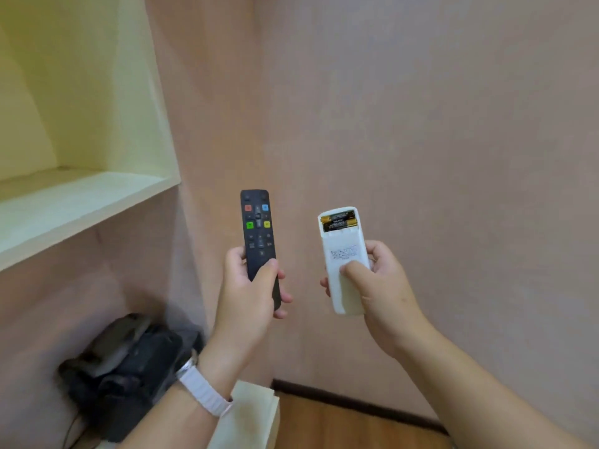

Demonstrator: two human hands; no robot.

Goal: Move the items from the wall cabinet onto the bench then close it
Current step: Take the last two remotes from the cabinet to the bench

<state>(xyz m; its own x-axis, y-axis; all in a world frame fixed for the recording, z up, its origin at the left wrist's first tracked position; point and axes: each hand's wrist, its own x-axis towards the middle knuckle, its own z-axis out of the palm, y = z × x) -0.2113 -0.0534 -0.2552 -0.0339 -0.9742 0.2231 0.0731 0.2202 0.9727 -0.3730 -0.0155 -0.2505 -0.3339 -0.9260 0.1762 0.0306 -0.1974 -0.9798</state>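
My left hand [251, 296] grips a black remote [258, 228] with coloured buttons, held upright, buttons facing me. My right hand [377, 286] holds a white remote [343, 251] back side up, its battery cover off and two batteries showing at the top. Both remotes hang in the air in front of the pink wall, to the right of the open wall cabinet [81, 196], whose pale yellow shelf shows nothing on it. The cabinet door is out of view. A corner of the cream bench [256, 406] shows low down, under my left forearm.
A heap of dark bags or clothes [129, 361] lies on the bench below the cabinet. Wooden floor [340, 426] with a dark skirting board runs along the wall at the bottom right. A white watch strap is on my left wrist.
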